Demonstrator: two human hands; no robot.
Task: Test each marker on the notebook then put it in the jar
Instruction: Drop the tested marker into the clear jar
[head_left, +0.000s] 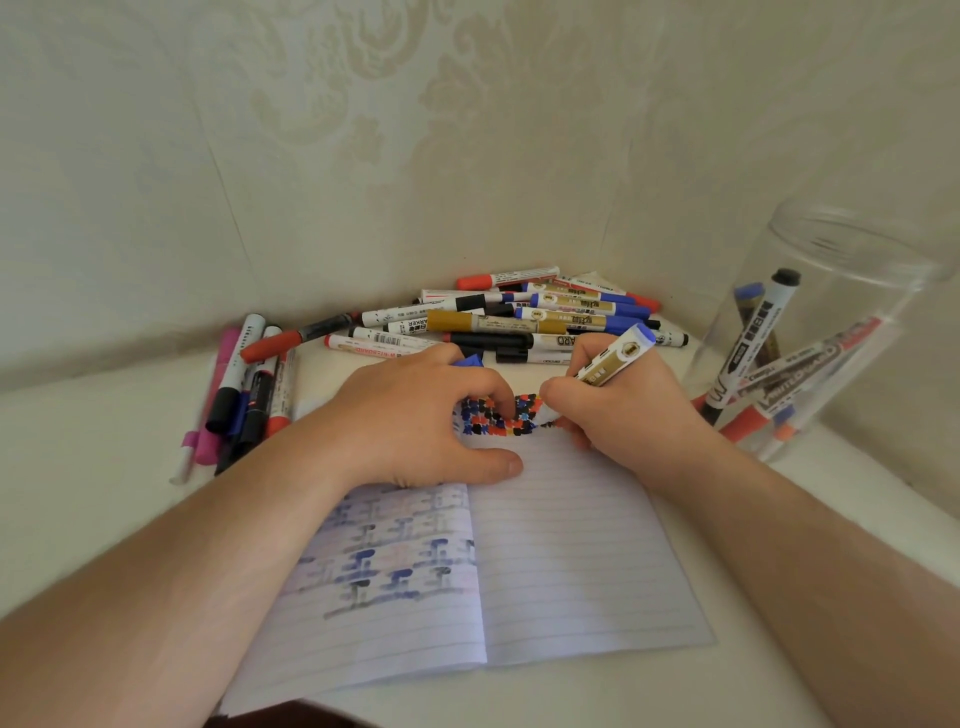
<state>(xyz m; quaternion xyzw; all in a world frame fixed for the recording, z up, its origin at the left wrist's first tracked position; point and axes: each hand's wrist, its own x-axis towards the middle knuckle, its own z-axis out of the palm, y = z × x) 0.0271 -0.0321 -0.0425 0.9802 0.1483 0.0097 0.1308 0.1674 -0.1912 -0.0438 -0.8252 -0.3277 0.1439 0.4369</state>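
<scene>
Marker pile (524, 317) sat behind notebook (571, 545), jar (831, 332) right. Left hand (415, 421) curled, gripped blue cap (470, 360); right hand (623, 410) pinched marker (615, 361), tip on page.

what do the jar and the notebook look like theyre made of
The jar looks like clear, glossy plastic, possibly glass: the markers inside and the wall behind show straight through it.

The notebook looks like thin matte ruled paper: ink from the other side has bled through its left page, and the pages lie soft and slightly wavy.
</scene>
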